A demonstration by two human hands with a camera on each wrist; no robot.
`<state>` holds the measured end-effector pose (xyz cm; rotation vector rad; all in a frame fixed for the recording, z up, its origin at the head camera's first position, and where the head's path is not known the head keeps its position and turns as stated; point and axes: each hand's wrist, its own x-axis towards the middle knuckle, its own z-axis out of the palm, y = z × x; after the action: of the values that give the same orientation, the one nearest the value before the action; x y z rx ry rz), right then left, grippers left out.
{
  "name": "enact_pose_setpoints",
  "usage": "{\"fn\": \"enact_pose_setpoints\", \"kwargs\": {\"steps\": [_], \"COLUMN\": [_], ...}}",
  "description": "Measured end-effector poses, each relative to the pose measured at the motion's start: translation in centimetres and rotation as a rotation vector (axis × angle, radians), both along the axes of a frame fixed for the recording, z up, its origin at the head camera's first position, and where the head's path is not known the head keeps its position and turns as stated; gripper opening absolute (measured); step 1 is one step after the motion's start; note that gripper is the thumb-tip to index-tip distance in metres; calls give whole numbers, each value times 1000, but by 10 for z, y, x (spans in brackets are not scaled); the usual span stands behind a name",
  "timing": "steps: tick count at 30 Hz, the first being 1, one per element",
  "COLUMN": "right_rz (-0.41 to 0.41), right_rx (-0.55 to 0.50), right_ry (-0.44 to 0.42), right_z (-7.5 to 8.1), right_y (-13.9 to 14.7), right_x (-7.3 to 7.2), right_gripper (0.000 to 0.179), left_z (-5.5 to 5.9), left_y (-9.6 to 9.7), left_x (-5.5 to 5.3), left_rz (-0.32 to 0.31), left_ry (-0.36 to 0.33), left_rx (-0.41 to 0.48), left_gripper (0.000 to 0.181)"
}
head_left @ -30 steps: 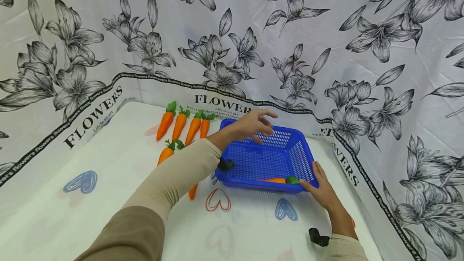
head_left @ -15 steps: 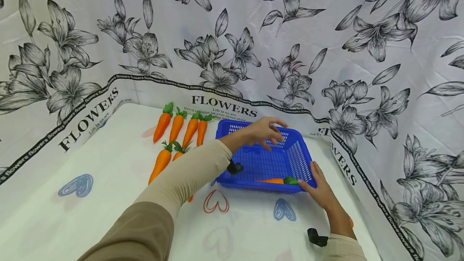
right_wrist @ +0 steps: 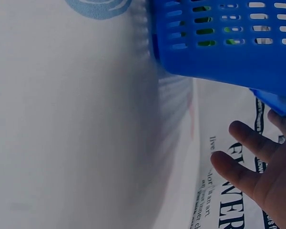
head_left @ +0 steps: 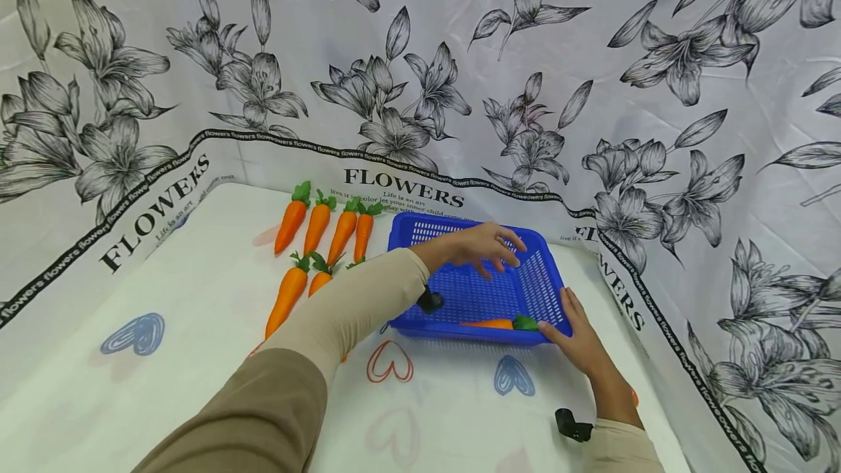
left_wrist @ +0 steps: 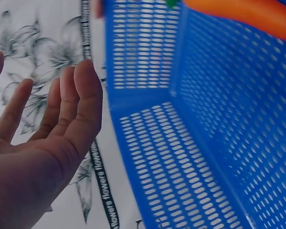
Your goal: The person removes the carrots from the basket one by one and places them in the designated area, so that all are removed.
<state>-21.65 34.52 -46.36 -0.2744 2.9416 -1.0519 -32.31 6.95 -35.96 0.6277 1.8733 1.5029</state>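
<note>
A blue plastic basket (head_left: 473, 334) stands on the cloth, with one carrot (head_left: 496, 324) lying inside along its near wall. Over the basket hangs my left hand (head_left: 482, 245), holding nothing, its fingers spread and loosely bent. In the left wrist view that hand (left_wrist: 52, 129) shows beside the basket's wall, apart from it. My right hand (head_left: 581, 338) holds the basket's near right corner, thumb on the front rim and fingers along the right side. The right wrist view shows its fingers (right_wrist: 238, 174) stretched out beyond the blue wall; the thumb is hidden there.
Several carrots (head_left: 317, 228) with green tops lie in rows left of the basket; my left sleeve (head_left: 348, 305) covers part of them. A small orange patch (head_left: 634, 398) shows beside my right wrist. Behind hangs a white flower-printed cloth (head_left: 368, 79).
My left hand has moved right and slightly down over the basket, holding nothing throughout. My right hand keeps its place on the corner. The head view has shifted a little.
</note>
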Motion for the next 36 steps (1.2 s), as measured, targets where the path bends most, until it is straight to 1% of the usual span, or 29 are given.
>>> {"fn": "enact_pose_setpoints", "kwargs": {"steps": [5, 11, 16, 22, 25, 28, 33, 36], "right_rz": [-2, 3, 5, -1, -4, -6, -6, -2], "right_rx": [-6, -24, -33, -27, -23, -23, -24, -28], "right_ry": [-2, 6, 14, 12, 8, 9, 14, 11], "right_z": [-1, -4, -7, -4, -3, -3, -3, -2], "right_y": [1, 2, 2, 1, 2, 2, 2, 1], "right_x": [-1, -2, -3, -2, -2, -1, -2, -2], "right_gripper": [93, 92, 91, 91, 91, 91, 91, 91], "left_z": [-14, -27, -36, -42, -43, -45, -50, -52], "left_y": [6, 15, 22, 31, 34, 36, 43, 47], "left_x": [-7, -14, -21, -25, -26, -27, -27, -27], "left_rz": [-55, -156, -217, -298, -316, -321, -313, -302], "left_ry": [-32, -66, -111, -139, -166, -185, -173, -164], "left_rx": [-66, -133, -194, -248, -266, -285, -348, -371], "left_gripper": [35, 37, 36, 37, 38, 41, 47, 47]}}
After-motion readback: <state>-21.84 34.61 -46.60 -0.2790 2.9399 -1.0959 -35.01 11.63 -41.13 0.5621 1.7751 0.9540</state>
